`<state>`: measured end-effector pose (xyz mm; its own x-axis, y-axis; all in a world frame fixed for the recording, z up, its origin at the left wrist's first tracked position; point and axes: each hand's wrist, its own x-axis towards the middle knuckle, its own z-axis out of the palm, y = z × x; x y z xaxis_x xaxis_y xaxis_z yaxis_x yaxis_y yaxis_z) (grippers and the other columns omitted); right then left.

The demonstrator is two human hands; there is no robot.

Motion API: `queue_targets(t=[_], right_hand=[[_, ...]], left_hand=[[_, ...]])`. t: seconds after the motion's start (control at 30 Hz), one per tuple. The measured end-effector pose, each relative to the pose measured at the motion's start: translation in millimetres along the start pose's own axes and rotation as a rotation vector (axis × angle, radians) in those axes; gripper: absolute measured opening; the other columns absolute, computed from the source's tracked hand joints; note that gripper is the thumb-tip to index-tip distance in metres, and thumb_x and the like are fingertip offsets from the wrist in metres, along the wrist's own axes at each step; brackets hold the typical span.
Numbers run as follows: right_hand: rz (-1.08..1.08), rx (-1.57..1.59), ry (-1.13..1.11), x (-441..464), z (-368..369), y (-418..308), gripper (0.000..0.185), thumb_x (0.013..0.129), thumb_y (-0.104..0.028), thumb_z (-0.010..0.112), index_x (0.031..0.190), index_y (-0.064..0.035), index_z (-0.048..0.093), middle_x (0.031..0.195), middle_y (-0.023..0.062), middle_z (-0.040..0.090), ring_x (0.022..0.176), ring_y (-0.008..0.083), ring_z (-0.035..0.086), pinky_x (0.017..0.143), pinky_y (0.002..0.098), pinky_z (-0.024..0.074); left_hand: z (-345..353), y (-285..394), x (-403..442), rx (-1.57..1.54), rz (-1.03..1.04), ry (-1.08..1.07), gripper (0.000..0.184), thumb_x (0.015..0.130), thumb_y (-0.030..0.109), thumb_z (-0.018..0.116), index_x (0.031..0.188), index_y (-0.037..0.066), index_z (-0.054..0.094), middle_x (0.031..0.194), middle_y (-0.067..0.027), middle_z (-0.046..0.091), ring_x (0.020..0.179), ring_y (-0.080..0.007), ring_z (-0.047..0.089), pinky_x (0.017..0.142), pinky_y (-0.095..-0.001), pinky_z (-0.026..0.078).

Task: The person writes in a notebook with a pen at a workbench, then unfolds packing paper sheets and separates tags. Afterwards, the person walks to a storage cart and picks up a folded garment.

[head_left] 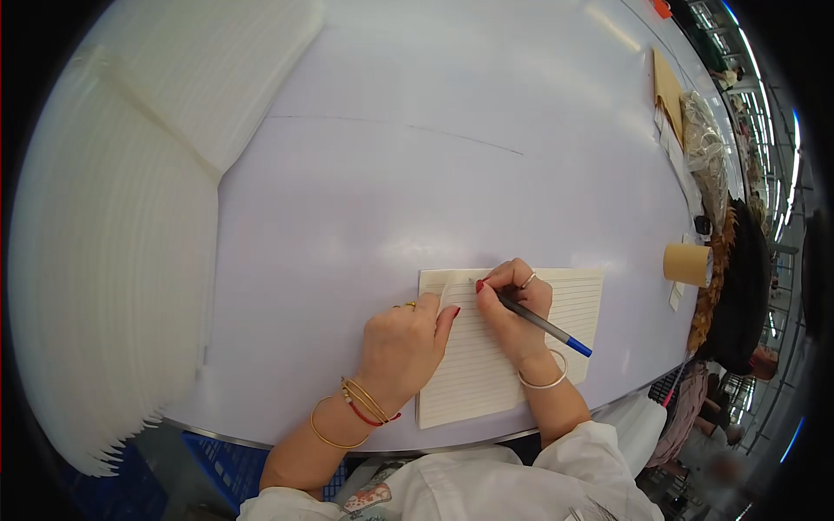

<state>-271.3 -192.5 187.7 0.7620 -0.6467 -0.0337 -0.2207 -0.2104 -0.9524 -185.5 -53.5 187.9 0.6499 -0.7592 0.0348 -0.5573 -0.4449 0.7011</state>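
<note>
A lined notepad [486,373] with cream pages lies at the front of the table. My right hand [521,308] is closed round a pen [547,326] with a grey barrel and a blue end. The pen's tip is close to the top lines of the page; any writing is too small to read. At the pad's upper left edge, my left hand [404,343] has its thumb and fingers closed on a slightly raised page corner [448,285]. Its curled fingertips are partly hidden.
Tall stacks of white foam sheets [113,234] fill the table's left side. On the right are a tape roll [687,264], a clear plastic bag [705,148] and brown cardboard [667,87]. Blue crates [221,460] stand below the front edge. Other people are in the background.
</note>
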Motion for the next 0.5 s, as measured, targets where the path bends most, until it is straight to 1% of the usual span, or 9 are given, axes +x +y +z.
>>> queue_targets(t=[0.23,0.37,0.5], right_hand=[[-0.005,-0.023,-0.010,-2.1,-0.1,-1.3,0.010,0.073,0.005,0.064,0.070,-0.0022,0.057,0.063,-0.0002,0.056,0.053,0.0063,0.041,0.049,0.0176,0.0356],[-0.006,0.044,0.089,-1.0,2.2,3.0,0.011,0.072,0.006,0.063,0.069,-0.0019,0.057,0.065,0.0009,0.057,0.053,0.0071,0.042,0.050,0.0177,0.0360],[-0.027,-0.001,0.023,-1.8,-2.8,2.8,0.011,0.072,0.006,0.064,0.069,-0.0017,0.057,0.066,0.0017,0.059,0.053,0.0075,0.042,0.050,0.0180,0.0362]], left_hand=[[0.3,-0.3,0.2,-0.011,0.025,0.019,0.022,0.087,0.018,0.062,0.072,0.006,0.052,0.049,-0.0039,0.050,0.036,-0.0194,0.043,0.039,-0.0308,0.037],[0.3,-1.2,-0.8,-0.010,0.013,0.006,0.021,0.087,0.018,0.062,0.073,0.006,0.052,0.049,-0.0036,0.050,0.037,-0.0194,0.043,0.039,-0.0308,0.037],[0.7,0.6,0.5,-0.001,0.014,-0.001,0.021,0.087,0.017,0.062,0.073,0.006,0.052,0.049,-0.0036,0.050,0.037,-0.0193,0.043,0.039,-0.0307,0.037]])
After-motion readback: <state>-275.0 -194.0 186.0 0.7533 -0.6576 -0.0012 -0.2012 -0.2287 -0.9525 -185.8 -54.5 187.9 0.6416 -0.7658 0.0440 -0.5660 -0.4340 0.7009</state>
